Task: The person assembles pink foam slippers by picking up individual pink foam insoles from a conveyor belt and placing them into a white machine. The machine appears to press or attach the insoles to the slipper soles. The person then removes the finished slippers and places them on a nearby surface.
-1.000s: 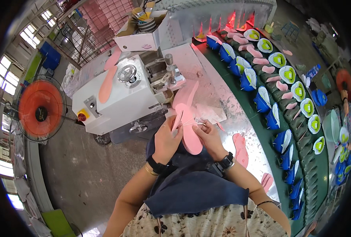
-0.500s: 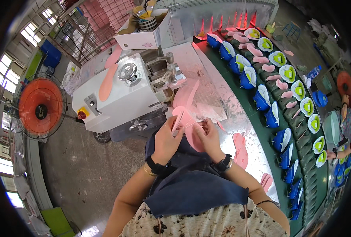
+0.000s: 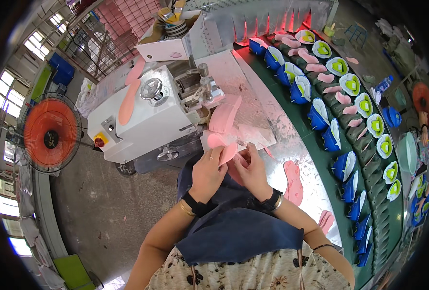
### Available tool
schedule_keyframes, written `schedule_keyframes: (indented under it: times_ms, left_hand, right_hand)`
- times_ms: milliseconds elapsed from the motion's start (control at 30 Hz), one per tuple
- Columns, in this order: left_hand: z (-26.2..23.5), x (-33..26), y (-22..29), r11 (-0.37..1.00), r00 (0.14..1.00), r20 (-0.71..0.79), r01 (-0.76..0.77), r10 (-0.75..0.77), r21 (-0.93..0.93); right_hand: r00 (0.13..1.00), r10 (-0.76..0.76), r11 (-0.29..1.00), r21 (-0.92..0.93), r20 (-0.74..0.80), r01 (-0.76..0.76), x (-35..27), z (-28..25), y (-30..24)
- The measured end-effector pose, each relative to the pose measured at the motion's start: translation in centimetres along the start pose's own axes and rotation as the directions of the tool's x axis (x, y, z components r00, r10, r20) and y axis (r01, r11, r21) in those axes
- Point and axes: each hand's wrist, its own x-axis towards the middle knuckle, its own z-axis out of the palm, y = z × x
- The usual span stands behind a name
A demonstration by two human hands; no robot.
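The left hand (image 3: 207, 175) and right hand (image 3: 254, 176) pinch pink insoles (image 3: 229, 153) between closed fingers (image 3: 251, 152), near the counter (image 3: 316, 195).

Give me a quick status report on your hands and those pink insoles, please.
Left hand and right hand gripping pink insoles. Another pink piece just beyond, beside the white machine. Nothing visibly blocking either hand.

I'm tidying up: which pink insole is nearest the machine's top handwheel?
The pink insole on the white machine, just left of that handwheel; the others are farther away.
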Motion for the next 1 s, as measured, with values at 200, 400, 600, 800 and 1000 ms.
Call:
schedule_keyframes:
  times_ms: [200,400,600,800,1000]
  left_hand:
    - [-2.2,3.5,-4.0,0.979,0.972,-0.228,0.099,-0.056,0.181]
    - [-7.7,7.1,-0.6,0.994,0.986,-0.161,-0.018,0.035,0.111]
    - [-18.8,21.4,6.3,0.958,0.976,-0.080,-0.182,0.204,0.223]
    - [-23.1,32.6,0.6,0.791,0.976,-0.054,-0.139,0.212,0.596]
    - [-20.8,35.8,-5.0,0.837,0.997,0.059,-0.078,0.055,0.541]
  right_hand:
    - [0.962,0.160,0.958,0.201,0.220,-0.205,0.5,-2.4,1.6]
    - [0.877,0.366,0.806,0.366,0.310,-0.466,0.7,-9.8,3.2]
    - [0.929,0.350,0.746,0.562,0.123,-0.356,0.9,-11.5,4.2]
    - [0.923,0.350,0.699,0.610,0.162,-0.372,0.3,-10.4,4.9]
    - [0.926,0.355,0.697,0.624,0.129,-0.354,-0.5,-10.4,5.6]
